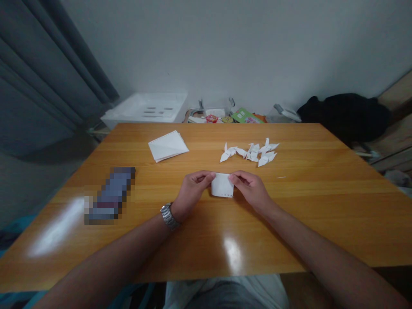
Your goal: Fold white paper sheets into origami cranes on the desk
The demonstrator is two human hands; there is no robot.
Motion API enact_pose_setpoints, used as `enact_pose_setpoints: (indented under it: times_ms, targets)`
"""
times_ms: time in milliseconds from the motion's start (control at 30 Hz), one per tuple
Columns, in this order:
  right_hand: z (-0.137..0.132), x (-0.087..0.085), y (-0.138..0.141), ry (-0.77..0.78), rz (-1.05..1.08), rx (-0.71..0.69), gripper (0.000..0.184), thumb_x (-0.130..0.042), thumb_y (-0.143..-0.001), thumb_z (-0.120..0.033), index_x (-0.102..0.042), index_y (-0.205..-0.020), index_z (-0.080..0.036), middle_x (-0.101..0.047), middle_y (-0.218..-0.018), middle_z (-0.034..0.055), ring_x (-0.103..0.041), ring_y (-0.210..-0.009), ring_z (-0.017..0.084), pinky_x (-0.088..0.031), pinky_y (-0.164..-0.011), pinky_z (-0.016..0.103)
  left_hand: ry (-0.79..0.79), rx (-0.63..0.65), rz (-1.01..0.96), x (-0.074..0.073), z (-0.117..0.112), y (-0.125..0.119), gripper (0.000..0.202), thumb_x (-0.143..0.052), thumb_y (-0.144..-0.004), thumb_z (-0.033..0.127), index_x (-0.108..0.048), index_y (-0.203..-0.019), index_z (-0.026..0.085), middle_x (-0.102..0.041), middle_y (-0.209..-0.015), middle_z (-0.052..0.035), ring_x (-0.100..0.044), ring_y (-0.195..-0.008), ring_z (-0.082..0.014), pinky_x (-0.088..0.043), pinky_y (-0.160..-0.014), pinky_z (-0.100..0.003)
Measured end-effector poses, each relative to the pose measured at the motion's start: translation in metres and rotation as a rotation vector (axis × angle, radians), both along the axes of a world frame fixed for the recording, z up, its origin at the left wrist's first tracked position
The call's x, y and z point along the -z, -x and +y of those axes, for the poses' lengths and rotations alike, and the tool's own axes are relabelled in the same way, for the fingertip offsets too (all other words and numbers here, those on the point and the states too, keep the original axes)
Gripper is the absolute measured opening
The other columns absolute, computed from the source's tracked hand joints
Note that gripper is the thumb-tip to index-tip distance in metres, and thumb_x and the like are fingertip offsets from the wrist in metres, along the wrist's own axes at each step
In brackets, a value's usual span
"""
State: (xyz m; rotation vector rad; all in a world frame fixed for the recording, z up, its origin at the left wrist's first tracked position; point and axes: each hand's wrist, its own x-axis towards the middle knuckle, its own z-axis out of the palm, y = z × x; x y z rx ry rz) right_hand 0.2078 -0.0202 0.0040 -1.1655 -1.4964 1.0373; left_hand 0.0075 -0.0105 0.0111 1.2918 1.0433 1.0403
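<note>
Pale wall (225,56) fronted by a wooden table (322,223), over whose middle the grip is centred.
Beyond the table's far edge, left of the grip, a white tray (128,112) is seen; left of the grip, a pixelated device (111,197) is placed, perhaps to be within reach. By the left hand (192,193) and right hand (252,189), thumbs uppermost, a paper square (222,186) is pinched near its upper corners, presumably so that it is held flat and even; its lower edge, marked with small holes, is left unheld. Folded paper birds (254,152) are grouped beyond the grip to the right, probably out of the fingers' way, and stacked sheets (169,146) are laid beyond it to the left, perhaps as supply. Right of the grip, a white sliver (281,177) is found.
</note>
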Motion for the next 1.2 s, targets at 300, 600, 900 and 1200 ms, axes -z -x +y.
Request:
enact_pose_setpoints:
  times_ms: [300, 600, 900, 1200]
  targets:
    - [-0.001, -0.001, 0.002, 0.018, -0.024, -0.014, 0.027, -0.063, -0.090, -0.043, -0.073, -0.086, -0.018, -0.074, -0.085, 0.0043, -0.066, -0.079, 0.019, -0.052, -0.074, 0.029, -0.161, -0.063, 0.140, -0.008, 0.000, 0.001, 0.033, -0.068, -0.087, 0.046, -0.074, -0.088, 0.014, -0.076, -0.089, -0.0068, -0.068, -0.083, -0.0194, -0.054, -0.073, -0.026]
    - [-0.003, -0.006, -0.003, -0.011, -0.217, -0.162, 0.023, -0.058, -0.094, -0.037, -0.073, -0.091, -0.019, -0.076, -0.089, 0.0042, -0.067, -0.079, 0.019, -0.050, -0.072, 0.028, -0.215, 0.008, 0.313, -0.010, -0.003, 0.003, 0.030, -0.065, -0.089, 0.043, -0.075, -0.086, 0.016, -0.075, -0.081, -0.0047, -0.068, -0.072, -0.0173, -0.051, -0.063, -0.023]
    - [-0.005, -0.015, -0.009, -0.123, -0.424, -0.154, 0.024, -0.056, -0.096, -0.034, -0.074, -0.087, -0.022, -0.075, -0.083, 0.0016, -0.067, -0.075, 0.018, -0.046, -0.068, 0.028, -0.194, 0.035, 0.334, -0.008, -0.002, 0.004, 0.031, -0.064, -0.088, 0.045, -0.076, -0.087, 0.017, -0.077, -0.084, -0.0056, -0.069, -0.075, -0.0190, -0.051, -0.063, -0.024]
    - [-0.004, -0.014, -0.011, -0.155, -0.393, -0.137, 0.022, -0.057, -0.096, -0.035, -0.073, -0.089, -0.022, -0.075, -0.085, 0.0018, -0.067, -0.076, 0.018, -0.047, -0.070, 0.028, -0.213, 0.071, 0.270, -0.011, -0.003, 0.003, 0.032, -0.058, -0.092, 0.043, -0.074, -0.092, 0.016, -0.076, -0.088, -0.0055, -0.069, -0.079, -0.0183, -0.053, -0.069, -0.024]
